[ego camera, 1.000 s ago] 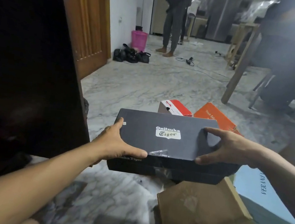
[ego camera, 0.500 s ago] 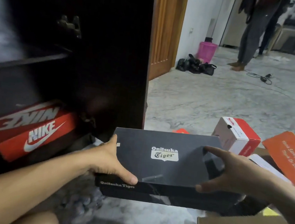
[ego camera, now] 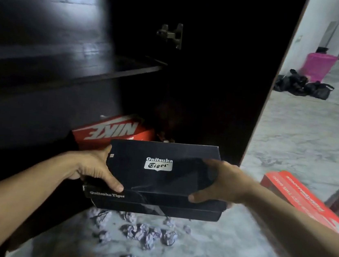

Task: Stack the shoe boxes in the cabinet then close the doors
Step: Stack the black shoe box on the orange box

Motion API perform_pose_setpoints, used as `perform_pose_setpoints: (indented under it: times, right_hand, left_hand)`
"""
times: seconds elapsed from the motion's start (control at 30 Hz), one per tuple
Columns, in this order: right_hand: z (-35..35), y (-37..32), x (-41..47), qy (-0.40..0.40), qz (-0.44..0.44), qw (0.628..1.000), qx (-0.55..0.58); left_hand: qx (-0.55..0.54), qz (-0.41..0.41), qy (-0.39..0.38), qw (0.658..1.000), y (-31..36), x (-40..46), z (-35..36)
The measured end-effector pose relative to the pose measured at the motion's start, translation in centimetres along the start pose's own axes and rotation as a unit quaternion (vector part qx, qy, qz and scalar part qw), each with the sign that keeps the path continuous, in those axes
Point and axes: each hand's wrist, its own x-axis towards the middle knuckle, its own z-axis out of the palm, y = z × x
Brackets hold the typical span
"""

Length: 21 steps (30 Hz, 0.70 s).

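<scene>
I hold a black Onitsuka Tiger shoe box point(ego camera: 158, 176) level in front of the open dark cabinet point(ego camera: 128, 70). My left hand point(ego camera: 93, 167) grips its left end and my right hand point(ego camera: 221, 184) grips its right end, thumbs on the lid. A red Nike shoe box point(ego camera: 112, 134) lies on the cabinet's bottom level, just behind and left of the black box. Above it runs a dark shelf point(ego camera: 107, 73). The cabinet's open door point(ego camera: 223, 81) stands on the right with a hinge point(ego camera: 172, 34) near the top.
Another red shoe box point(ego camera: 297, 195) lies on the marble floor point(ego camera: 290, 143) at the right. Several crumpled paper balls point(ego camera: 147, 234) are scattered on the floor below the black box. Far right there are black bags point(ego camera: 302, 84) and a pink bin point(ego camera: 319, 65).
My view has swung left onto the cabinet. Both hands have carried the black box leftward, close to the red Nike box on the bottom level. The other floor boxes have slid out of view.
</scene>
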Motion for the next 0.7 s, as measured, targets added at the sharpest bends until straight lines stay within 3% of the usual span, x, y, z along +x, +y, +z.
perform_pose_setpoints:
  times: [0.13, 0.27, 0.7]
  right_hand:
    - [1.4, -3.2, 6.9, 0.012, -0.012, 1.000, 0.018]
    - [2.3, -6.3, 12.9, 0.028, -0.035, 0.999, 0.016]
    - [6.9, -11.6, 27.2, 0.087, -0.044, 0.995, 0.023]
  left_hand:
    - [-0.044, -0.030, 0.056, 0.997, -2.7, 1.8, -3.2]
    - [-0.065, -0.007, 0.144, 0.987, -4.7, 4.1, -6.0]
    - [-0.181, 0.018, 0.334, 0.925, -9.5, 11.6, -10.0]
